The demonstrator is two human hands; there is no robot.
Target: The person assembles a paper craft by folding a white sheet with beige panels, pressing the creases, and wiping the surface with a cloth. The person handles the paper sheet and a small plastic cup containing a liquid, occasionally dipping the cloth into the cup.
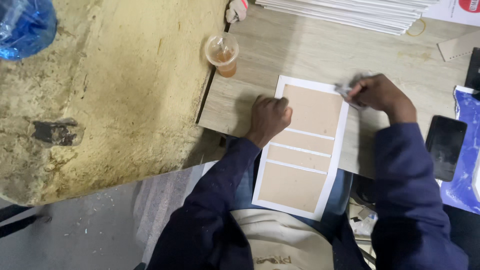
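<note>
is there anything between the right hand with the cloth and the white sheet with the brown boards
Nothing visible. The right hand holds a crumpled cloth right at the white sheet's upper right edge. The left hand rests on its left edge.

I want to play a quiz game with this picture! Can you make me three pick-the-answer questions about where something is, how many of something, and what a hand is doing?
1. Where is the clear plastic cup with brown drink?
A. at the left edge of the pale wooden table
B. on the white sheet
C. on the floor

2. How many tan cardboard panels lie on the white rectangular sheet?
A. two
B. four
C. six

3. What is the right hand doing?
A. resting flat and empty
B. lifting the cup
C. pinching a small crumpled grey wad

Answers: 1 A, the cup stands by the table's left edge, apart from the sheet. 2 B, two large and two narrow panels show. 3 C, its fingers close on the wad at the sheet's upper right corner, while the left hand presses on the sheet's left edge.
</note>
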